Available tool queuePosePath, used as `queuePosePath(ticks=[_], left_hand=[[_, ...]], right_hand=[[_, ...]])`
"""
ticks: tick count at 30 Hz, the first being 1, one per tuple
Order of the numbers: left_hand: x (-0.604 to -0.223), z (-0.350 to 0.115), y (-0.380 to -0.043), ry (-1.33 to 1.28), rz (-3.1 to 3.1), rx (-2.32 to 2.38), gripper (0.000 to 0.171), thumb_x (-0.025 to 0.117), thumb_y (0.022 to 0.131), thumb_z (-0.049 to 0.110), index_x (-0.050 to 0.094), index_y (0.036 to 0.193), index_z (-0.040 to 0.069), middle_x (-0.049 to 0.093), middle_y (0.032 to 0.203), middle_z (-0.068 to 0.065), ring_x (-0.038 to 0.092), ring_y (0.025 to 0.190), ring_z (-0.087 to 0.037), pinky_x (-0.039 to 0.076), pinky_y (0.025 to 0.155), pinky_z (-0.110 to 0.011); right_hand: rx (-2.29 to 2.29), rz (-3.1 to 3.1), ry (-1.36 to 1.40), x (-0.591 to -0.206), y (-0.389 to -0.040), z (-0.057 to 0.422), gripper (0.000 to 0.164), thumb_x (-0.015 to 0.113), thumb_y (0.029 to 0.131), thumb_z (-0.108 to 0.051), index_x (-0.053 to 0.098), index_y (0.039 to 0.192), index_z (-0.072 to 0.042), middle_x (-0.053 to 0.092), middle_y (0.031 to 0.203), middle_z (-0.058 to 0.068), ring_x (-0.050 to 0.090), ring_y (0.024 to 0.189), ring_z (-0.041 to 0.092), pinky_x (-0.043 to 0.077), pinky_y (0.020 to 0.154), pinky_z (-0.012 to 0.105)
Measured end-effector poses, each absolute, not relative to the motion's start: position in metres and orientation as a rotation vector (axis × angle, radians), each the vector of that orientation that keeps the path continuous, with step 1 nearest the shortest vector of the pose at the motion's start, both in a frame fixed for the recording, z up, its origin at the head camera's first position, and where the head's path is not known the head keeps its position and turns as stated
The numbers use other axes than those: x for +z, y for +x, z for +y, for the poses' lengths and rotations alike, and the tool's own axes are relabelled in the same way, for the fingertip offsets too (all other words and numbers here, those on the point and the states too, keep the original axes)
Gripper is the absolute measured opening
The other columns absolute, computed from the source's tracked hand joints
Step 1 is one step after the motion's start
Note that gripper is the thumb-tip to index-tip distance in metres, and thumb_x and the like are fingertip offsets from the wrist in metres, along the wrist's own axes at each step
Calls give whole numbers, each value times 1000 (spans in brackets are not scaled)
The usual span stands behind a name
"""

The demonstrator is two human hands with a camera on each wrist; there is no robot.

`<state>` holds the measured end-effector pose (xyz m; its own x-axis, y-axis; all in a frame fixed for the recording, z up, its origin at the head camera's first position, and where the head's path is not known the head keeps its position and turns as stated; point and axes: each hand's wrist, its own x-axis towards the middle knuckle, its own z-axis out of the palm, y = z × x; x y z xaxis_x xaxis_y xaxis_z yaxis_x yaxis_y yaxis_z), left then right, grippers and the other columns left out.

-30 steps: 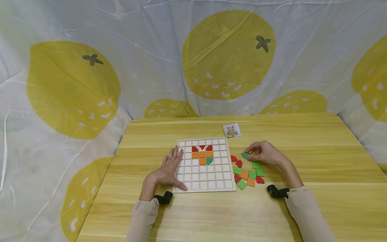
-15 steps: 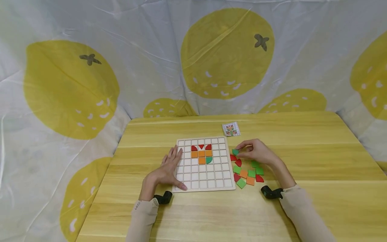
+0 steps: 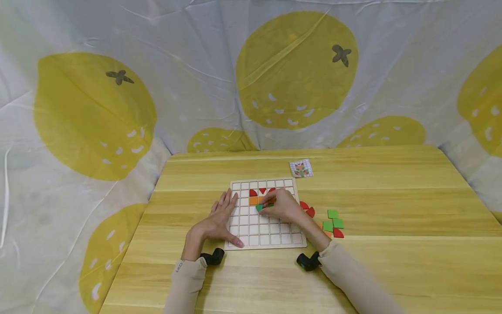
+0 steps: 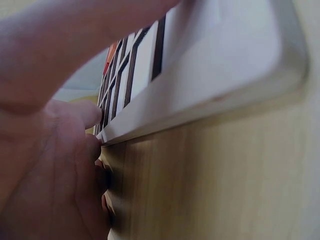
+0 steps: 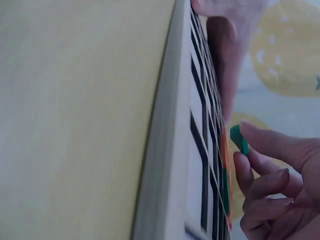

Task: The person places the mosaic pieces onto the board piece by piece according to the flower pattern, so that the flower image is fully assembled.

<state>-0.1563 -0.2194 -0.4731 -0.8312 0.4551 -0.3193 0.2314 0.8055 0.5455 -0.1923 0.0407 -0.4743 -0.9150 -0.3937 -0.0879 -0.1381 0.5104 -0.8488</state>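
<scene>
Resting left hand (image 3: 215,222): fingers spread on the left edge of the board (image 3: 254,229).
Board: pale, square-celled, on the wood-grained bench (image 3: 259,283).
Green piece (image 3: 259,208): curved-edged, just above the board.
Right hand (image 3: 283,206): pinching the green piece, hiding some placed tiles (image 3: 253,201).
Loose tiles (image 3: 333,214): flat, some partly behind the right forearm (image 3: 317,232).

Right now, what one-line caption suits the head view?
Right grip pinches a green piece over a gridded board; left grip rests on its edge.

On one grid board (image 3: 255,229), three red pieces (image 3: 252,192) are showing; over it, one green piece (image 3: 259,208) is being held; at its right, three green squares (image 3: 332,214) and three red quarter-circles (image 3: 338,233) are showing; behind it, one card (image 3: 301,168) is lying.
</scene>
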Motion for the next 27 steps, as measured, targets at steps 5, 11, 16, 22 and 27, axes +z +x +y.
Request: queuePosePath(ticks=[5, 11, 16, 22, 27], left_hand=[[-472, -219, -157, 527, 2548, 701, 149, 96, 67, 48, -5, 166, 5, -23, 171, -18, -19, 160, -39, -4, 129, -63], [-472, -220, -156, 522, 2547, 695, 149, 96, 66, 49, -6, 165, 5, -24, 171, -18, -19, 160, -39, -4, 129, -63], [-472, -221, -156, 518, 2551, 697, 150, 97, 66, 49, -7, 165, 5, -25, 171, -18, -19, 160, -39, -4, 129, -64], [-472, -221, -155, 519, 2553, 695, 150, 97, 66, 48, -6, 166, 5, -24, 171, -17, -19, 160, -39, -4, 130, -63], [-473, -220, -156, 524, 2550, 690, 149, 96, 66, 47, -7, 165, 5, -24, 171, -18, -20, 160, -39, -4, 130, -63]], right_hand=[[-1347, 2511, -462, -479, -192, 24, 16, 90, 79, -11, 81, 92, -9, 70, 77, -2, 59, 72, 10, 48, 69, 25], [-1359, 2512, -456, -483, -193, 22, 17, 90, 78, -12, 82, 93, -11, 56, 65, -3, 48, 62, 10, 38, 59, 22], [-1337, 2532, -452, -483, -194, 23, 16, 90, 80, -14, 84, 94, -14, 50, 62, -4, 44, 59, 10, 32, 57, 21], [-1349, 2525, -449, -483, -193, 22, 14, 88, 81, -12, 83, 94, -11, 46, 59, -5, 41, 56, 9, 29, 55, 20], [-1361, 2524, -412, -482, -191, 23, 13, 88, 80, -11, 83, 92, -11, 46, 59, -4, 41, 57, 10, 29, 55, 21]])
